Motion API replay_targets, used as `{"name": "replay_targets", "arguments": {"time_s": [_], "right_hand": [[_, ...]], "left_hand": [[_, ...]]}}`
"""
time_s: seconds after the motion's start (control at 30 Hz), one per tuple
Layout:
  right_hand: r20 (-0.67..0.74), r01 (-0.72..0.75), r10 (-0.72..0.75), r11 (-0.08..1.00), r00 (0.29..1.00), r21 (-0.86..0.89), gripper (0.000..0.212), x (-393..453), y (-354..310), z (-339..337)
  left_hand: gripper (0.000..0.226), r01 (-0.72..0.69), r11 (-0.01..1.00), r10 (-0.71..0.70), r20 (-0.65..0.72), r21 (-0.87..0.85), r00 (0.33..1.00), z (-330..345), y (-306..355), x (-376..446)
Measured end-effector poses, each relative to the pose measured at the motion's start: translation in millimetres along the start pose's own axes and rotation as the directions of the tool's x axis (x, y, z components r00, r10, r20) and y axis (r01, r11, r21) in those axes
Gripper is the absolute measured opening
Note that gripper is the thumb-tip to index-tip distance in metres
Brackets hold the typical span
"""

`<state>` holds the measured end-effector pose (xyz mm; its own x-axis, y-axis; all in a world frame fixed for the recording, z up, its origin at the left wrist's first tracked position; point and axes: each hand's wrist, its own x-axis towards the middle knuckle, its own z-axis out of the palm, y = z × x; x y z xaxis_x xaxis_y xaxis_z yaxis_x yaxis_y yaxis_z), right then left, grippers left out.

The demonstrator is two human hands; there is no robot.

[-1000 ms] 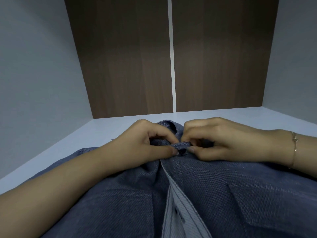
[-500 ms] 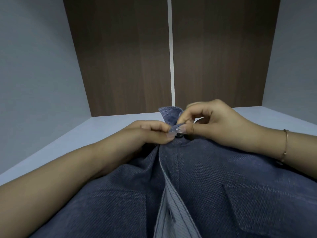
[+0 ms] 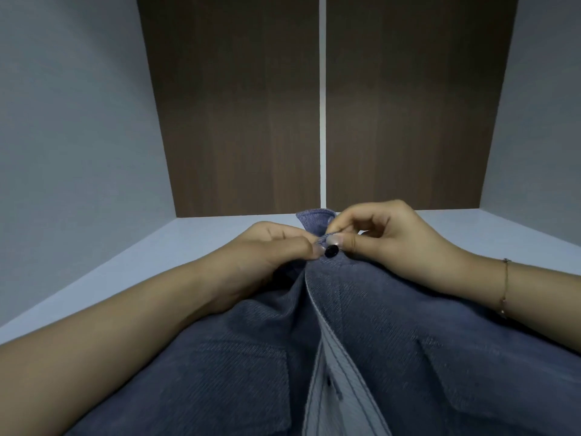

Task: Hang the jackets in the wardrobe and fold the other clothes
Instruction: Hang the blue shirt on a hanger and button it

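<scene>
A blue corduroy jacket [image 3: 393,335] lies front-up across the white shelf [image 3: 176,247], with two chest pockets and a pale placket running down its middle. At its collar [image 3: 314,220], my left hand [image 3: 270,250] pinches the left edge of the front. My right hand [image 3: 380,234] pinches the right edge beside a dark top button [image 3: 330,250], which shows between my two thumbs. The collar tip stands up behind my fingers.
The shelf is boxed in by grey side walls [image 3: 78,136] left and right and a brown wooden back panel [image 3: 239,105] split by a white vertical strip. A thin bracelet [image 3: 504,287] is on my right wrist.
Both hands lifted the collar area up and away from me. The dark top button now shows between my thumbs, and the collar tip stands upright.
</scene>
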<state>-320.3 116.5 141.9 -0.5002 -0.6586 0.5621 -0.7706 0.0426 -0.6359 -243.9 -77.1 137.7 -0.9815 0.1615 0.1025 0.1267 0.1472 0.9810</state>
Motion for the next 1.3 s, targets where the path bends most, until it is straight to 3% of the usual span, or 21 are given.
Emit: {"name": "replay_targets", "arguments": {"time_s": [0.17, 0.27, 0.3, 0.37, 0.43, 0.47, 0.53, 0.63, 0.7, 0.77, 0.83, 0.9, 0.97, 1.03, 1.13, 1.3], "right_hand": [[0.017, -0.166, 0.172, 0.970, 0.985, -0.180, 0.015, -1, -23, -1], [-0.053, -0.372, 0.379, 0.856, 0.924, -0.358, 0.029, -18, -47, -3], [-0.130, -0.405, 0.387, 0.819, 0.913, -0.407, 0.026, -28, -57, -2], [-0.284, -0.364, 0.242, 0.753, 0.928, -0.548, 0.021, -52, -85, 12], [-0.305, -0.320, 0.153, 0.701, 0.940, -0.637, 0.046, -74, -110, 37], [-0.287, -0.331, 0.180, 0.671, 0.941, -0.664, 0.053, -80, -118, 51], [-0.254, -0.390, 0.300, 0.611, 0.919, -0.689, 0.049, -87, -119, 71], [-0.320, -0.463, 0.337, 0.701, 0.885, -0.543, 0.024, -93, -105, 75], [-0.376, -0.494, 0.366, 0.800, 0.851, -0.339, 0.024, -98, -100, 71], [-0.379, -0.500, 0.412, 0.850, 0.828, -0.168, 0.024, -101, -95, 68], [-0.370, -0.502, 0.474, 0.864, 0.799, 0.022, 0.023, -101, -92, 64], [-0.358, -0.479, 0.517, 0.856, 0.777, 0.196, 0.019, -101, -93, 60], [-0.357, -0.438, 0.522, 0.850, 0.774, 0.293, 0.019, -100, -94, 57], [-0.357, -0.406, 0.513, 0.850, 0.780, 0.335, 0.022, -100, -95, 56], [-0.345, -0.379, 0.508, 0.845, 0.789, 0.377, 0.026, -99, -96, 55], [-0.296, -0.366, 0.543, 0.795, 0.786, 0.484, 0.027, -100, -98, 48]], "left_hand": [[0.024, -0.005, 1.000, 0.008, -0.114, 0.029, 0.993, 6, -1, 8], [0.023, 0.096, 0.995, -0.101, -0.165, -0.038, 0.981, 10, 4, 10], [0.017, 0.139, 0.984, -0.153, -0.140, -0.109, 0.978, 10, 7, 10], [0.009, 0.207, 0.960, -0.217, -0.031, -0.189, 0.976, 7, 12, 6], [0.008, 0.214, 0.960, -0.213, 0.026, -0.178, 0.977, 3, 15, 3], [0.008, 0.198, 0.968, -0.198, 0.019, -0.155, 0.980, 4, 15, 1], [0.008, 0.157, 0.987, -0.159, -0.042, -0.044, 0.986, 10, 14, 0], [0.019, 0.045, 0.953, -0.004, -0.136, 0.298, 0.991, 12, 14, -5], [0.024, -0.066, 0.829, 0.181, -0.155, 0.555, 0.971, 7, 24, -14], [0.031, -0.170, 0.656, 0.400, -0.148, 0.735, 0.905, 4, 41, -30], [0.023, -0.228, 0.568, 0.451, -0.068, 0.791, 0.890, 9, 52, -54], [0.018, -0.177, 0.590, 0.247, 0.033, 0.787, 0.969, 21, 46, -77], [0.018, -0.121, 0.613, 0.058, 0.109, 0.781, 0.992, 37, 31, -96], [0.016, -0.159, 0.667, 0.108, 0.117, 0.728, 0.987, 51, 19, -104], [0.014, -0.148, 0.850, 0.110, 0.104, 0.506, 0.988, 60, 10, -108], [0.017, -0.042, 0.951, 0.038, 0.018, 0.307, 0.999, 68, 3, -106]]}}
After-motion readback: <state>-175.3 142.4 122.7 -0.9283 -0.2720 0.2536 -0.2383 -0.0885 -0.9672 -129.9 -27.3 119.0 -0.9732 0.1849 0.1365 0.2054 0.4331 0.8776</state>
